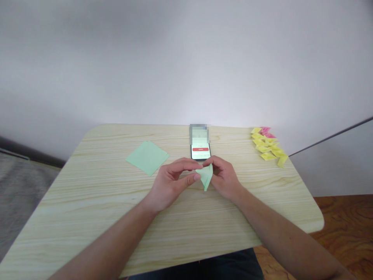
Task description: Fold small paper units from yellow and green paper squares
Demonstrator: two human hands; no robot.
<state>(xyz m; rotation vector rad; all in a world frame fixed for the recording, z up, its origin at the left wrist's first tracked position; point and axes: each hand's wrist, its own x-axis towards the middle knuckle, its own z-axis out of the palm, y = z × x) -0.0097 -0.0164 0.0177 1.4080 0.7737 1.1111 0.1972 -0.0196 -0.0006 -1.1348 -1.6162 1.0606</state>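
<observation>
A small folded piece of light green paper [206, 175] is held just above the wooden table [87, 210], near its middle. My left hand [171, 182] pinches its left side between thumb and fingers. My right hand [223, 177] grips its right side with fingers curled. A flat stack of light green square sheets [147, 157] lies on the table to the left of my hands. A phone [199, 143] with a lit screen lies just beyond my hands.
Several folded yellow paper pieces [268, 147] and a couple of pink ones [266, 131] lie in a row at the far right corner. A pale wall stands behind the table. Wooden floor [346, 221] shows at the right.
</observation>
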